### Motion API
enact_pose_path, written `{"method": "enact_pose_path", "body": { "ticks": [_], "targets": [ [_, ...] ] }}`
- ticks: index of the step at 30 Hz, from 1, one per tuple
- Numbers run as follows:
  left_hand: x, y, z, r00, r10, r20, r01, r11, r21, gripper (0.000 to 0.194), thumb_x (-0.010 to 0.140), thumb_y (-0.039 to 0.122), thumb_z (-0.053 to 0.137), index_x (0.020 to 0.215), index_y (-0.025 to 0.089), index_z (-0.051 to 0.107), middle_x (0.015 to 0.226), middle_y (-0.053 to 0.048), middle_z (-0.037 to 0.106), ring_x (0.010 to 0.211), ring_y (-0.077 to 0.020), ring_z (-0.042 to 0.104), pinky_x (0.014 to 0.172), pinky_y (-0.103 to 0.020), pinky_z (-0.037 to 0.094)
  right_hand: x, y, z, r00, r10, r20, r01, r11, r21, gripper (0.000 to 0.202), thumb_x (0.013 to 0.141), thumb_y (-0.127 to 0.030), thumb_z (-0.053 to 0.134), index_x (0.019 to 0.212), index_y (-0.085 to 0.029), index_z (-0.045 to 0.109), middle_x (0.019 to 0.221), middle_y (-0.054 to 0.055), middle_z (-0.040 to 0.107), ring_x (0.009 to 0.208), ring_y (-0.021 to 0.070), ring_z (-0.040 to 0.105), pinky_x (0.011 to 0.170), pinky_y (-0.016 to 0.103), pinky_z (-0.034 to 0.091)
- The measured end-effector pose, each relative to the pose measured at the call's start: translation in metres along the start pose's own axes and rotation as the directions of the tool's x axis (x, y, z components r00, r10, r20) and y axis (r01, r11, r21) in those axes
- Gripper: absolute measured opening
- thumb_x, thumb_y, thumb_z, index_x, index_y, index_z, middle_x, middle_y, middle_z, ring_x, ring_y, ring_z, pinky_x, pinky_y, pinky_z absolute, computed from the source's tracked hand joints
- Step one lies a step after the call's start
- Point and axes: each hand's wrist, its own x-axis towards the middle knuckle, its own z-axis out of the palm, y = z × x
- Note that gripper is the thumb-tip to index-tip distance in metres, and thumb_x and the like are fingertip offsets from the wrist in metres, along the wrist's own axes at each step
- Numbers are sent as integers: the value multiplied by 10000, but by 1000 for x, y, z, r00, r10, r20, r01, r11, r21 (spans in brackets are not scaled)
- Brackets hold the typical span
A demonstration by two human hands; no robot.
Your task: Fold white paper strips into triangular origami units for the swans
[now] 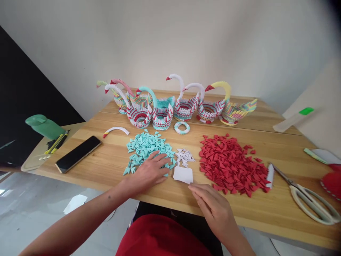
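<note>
My left hand [153, 169] rests with fingers spread on the near edge of a pile of turquoise folded paper triangles [145, 145]. My right hand [214, 208] lies on edge at the table's front, fingers stretched out, its fingertips at the lower right corner of a small stack of white paper slips [183, 174]. Nothing shows in its grip, though the palm side is partly hidden. Just behind the slips is a little heap of white folded triangles [184, 156]. A large pile of red folded paper triangles [231, 165] spreads to the right.
Several finished paper swans [162, 115] stand along the back. Before them lie a turquoise-and-white ring [182, 128] and a white swan neck [117, 129]. A phone [78, 153] is at left; scissors [306, 195] lie at right. A green bottle [45, 126] and cutter knife [57, 143] sit far left.
</note>
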Motion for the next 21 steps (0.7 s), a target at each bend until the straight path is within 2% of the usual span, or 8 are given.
{"method": "enact_pose_path", "body": {
  "ticks": [3,7,13,16,21],
  "targets": [
    [7,-12,2,999,-33,20,33,999,31,89,880,251,651,949,207,687,1252,-88,646,1254,-290,532,1106,-521,357,-3,1,-4,1000,13,-3,-13,1000,-10,253,938,-81,510,1101,-179,678,963,86,744,892,194,713,764,303,589],
    [12,-25,0,997,-78,-10,79,995,58,102,856,244,689,941,188,694,1240,-112,647,1226,-311,546,1075,-531,386,-6,3,-8,999,35,-11,-35,999,4,249,934,-87,518,1095,-186,681,968,82,744,896,194,713,767,300,591],
    [24,-18,-5,997,-74,-22,74,997,0,269,862,330,688,1099,204,666,1293,-115,619,1255,-319,517,1076,-531,377,-2,10,-5,999,34,14,-34,999,-3,246,949,-99,506,1111,-188,668,960,84,734,875,198,698,737,312,586],
    [36,-12,-2,999,-40,21,41,999,-4,329,856,308,694,1166,211,642,1353,-121,582,1296,-328,484,1098,-539,350,3,15,2,1000,6,14,-4,997,-81,228,959,-115,507,1119,-179,657,998,95,731,925,224,676,787,376,577],
    [43,-16,6,998,-33,56,33,999,0,206,886,256,643,1081,203,684,1333,-128,594,1285,-328,497,1096,-552,350,12,26,17,993,-61,97,83,968,-238,243,964,-205,536,1179,-158,639,1174,127,704,1087,307,608,930,549,508]
  ]
}}
